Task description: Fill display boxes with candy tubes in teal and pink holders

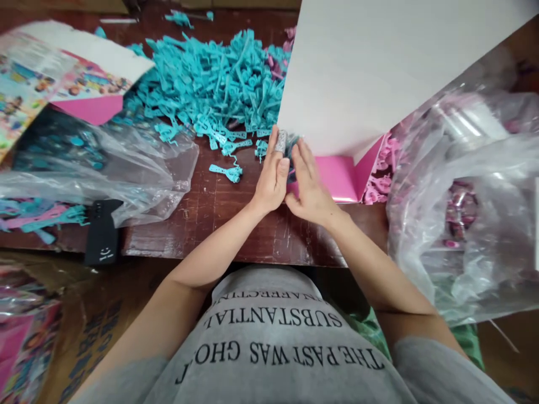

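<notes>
My left hand [272,182] and my right hand [309,188] face each other at the left end of an opened pink cardboard box [337,177]. Their fingers are stretched upward and pressed around a small blurred teal item [291,147]. It looks partly clear, but its exact kind cannot be made out. A silvery patch [281,141] shows at my left fingertips; whether it is a finger wrap or part of the item is unclear. Just left of my left hand lie loose turquoise plastic toy pieces [227,171], in front of a large turquoise heap [219,78].
The box's big white flap [353,62] rises behind my hands. Pink plastic pieces [381,174] lie right of the box, beside a bulky clear bag [458,224]. At left, another plastic bag [155,174], a printed carton [63,84] and a black object [102,233] sit on the dark wooden table [202,230].
</notes>
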The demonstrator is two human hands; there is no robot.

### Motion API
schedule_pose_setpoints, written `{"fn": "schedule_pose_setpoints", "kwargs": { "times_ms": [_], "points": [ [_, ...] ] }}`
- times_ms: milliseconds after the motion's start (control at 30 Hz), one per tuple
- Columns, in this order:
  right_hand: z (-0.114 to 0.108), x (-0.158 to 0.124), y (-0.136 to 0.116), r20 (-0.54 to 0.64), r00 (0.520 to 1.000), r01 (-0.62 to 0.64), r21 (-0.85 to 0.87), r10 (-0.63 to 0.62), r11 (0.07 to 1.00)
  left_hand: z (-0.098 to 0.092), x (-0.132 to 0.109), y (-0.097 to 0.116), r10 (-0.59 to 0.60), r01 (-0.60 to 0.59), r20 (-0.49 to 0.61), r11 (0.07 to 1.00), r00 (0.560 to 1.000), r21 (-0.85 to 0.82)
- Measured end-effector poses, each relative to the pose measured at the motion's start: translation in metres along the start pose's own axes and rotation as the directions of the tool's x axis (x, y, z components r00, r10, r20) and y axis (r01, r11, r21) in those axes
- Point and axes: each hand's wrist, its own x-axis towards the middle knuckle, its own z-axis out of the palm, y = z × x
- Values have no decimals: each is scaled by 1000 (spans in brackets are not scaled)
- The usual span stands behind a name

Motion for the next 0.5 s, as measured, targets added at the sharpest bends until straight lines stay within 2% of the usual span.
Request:
{"fn": "schedule_pose_setpoints", "kwargs": {
  "times_ms": [167, 300, 500],
  "points": [
    [-3, -3, 10, -97, 986, -119, 157, 135, 980, 2, -2, 2, 14, -15, -40, 1000, 999, -25],
    [2, -2, 7, -31, 989, -130, 262, 143, 956, 1, -2, 5, -2, -1, -55, 998, 998, -69],
    [-6, 5, -1, 44, 987, -159, 183, 153, 970, 0, 0, 1, -22, 21, -32, 999, 999, -50]
  ]
}}
